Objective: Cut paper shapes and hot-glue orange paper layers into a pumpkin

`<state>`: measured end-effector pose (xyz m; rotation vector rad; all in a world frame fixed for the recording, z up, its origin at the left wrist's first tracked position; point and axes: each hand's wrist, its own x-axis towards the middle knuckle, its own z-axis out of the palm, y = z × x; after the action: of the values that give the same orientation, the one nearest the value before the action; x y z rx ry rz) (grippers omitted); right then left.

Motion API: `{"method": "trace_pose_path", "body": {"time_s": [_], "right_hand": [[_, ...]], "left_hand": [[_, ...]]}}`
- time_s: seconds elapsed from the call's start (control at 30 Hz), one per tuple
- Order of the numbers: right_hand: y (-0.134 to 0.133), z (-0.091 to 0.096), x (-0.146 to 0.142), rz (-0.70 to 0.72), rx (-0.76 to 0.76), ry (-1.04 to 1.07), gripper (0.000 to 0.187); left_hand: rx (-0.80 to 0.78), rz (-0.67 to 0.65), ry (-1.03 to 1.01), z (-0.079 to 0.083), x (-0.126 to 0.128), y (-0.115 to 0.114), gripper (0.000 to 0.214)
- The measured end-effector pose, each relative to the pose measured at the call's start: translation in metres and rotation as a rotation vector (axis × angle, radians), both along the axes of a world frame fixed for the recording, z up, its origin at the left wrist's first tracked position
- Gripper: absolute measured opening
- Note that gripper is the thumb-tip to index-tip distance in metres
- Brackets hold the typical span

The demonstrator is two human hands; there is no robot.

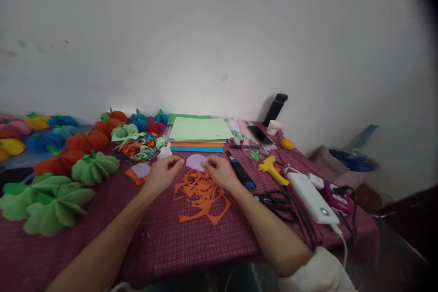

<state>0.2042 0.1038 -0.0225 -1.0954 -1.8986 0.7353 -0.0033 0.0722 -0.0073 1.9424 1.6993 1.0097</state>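
Note:
My left hand (163, 172) and my right hand (221, 171) rest side by side on a red checked tablecloth (164, 237). Both pinch a pale purple paper circle (195, 162) between them, the left hand at its left edge and the right hand at its right edge. Just below the circle lies a heap of curved orange paper scraps (202, 194). To the left of my left hand sits another pale purple circle on an orange piece (139, 171).
Green, orange, blue and yellow paper pumpkins (65, 164) crowd the left side. Coloured paper sheets (200, 130) lie at the back. On the right lie a yellow glue gun (272, 169), black scissors (278, 203), a white power bank (312, 197), a phone (260, 135) and a paper cup (273, 127).

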Motion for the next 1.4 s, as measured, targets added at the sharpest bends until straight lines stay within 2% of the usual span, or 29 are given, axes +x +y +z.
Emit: {"method": "trace_pose_path", "body": {"time_s": [0.07,0.13,0.23,0.43,0.63,0.83,0.93,1.03,1.17,1.27,1.4], "right_hand": [[0.010,0.002,0.010,-0.089,0.017,0.035,0.026],[0.019,0.003,0.019,-0.158,0.028,0.050,0.028],[0.027,0.002,0.026,-0.227,0.026,0.024,0.031],[0.034,-0.003,0.038,-0.407,0.017,-0.167,0.031],[0.039,-0.009,0.042,-0.497,-0.005,-0.394,0.032],[0.036,-0.018,0.038,-0.479,0.001,-0.550,0.038],[0.032,-0.015,0.037,-0.487,0.056,-0.591,0.048],[0.027,-0.010,0.033,-0.472,0.132,-0.600,0.047],[0.020,-0.011,0.019,-0.318,0.167,-0.605,0.037],[0.016,-0.018,0.007,-0.173,0.153,-0.623,0.037],[0.012,-0.020,0.000,-0.067,0.149,-0.609,0.038]], "left_hand": [[0.089,0.148,0.056,0.003,-0.008,0.001,0.034],[0.120,0.275,0.223,0.005,-0.014,0.001,0.035],[0.095,0.350,0.482,0.009,-0.021,-0.002,0.035],[0.037,0.332,0.716,0.014,-0.031,-0.006,0.032],[0.010,0.183,0.780,-0.004,-0.017,-0.007,0.030],[0.058,0.118,0.798,-0.020,-0.004,-0.010,0.026],[0.069,0.108,0.787,-0.023,-0.003,-0.007,0.026],[0.070,0.087,0.769,-0.027,-0.003,-0.005,0.029],[0.056,0.050,0.714,-0.029,-0.002,-0.001,0.026],[0.041,-0.005,0.633,-0.027,0.005,-0.002,0.022],[0.023,-0.205,0.494,-0.021,0.021,-0.010,0.019]]}}
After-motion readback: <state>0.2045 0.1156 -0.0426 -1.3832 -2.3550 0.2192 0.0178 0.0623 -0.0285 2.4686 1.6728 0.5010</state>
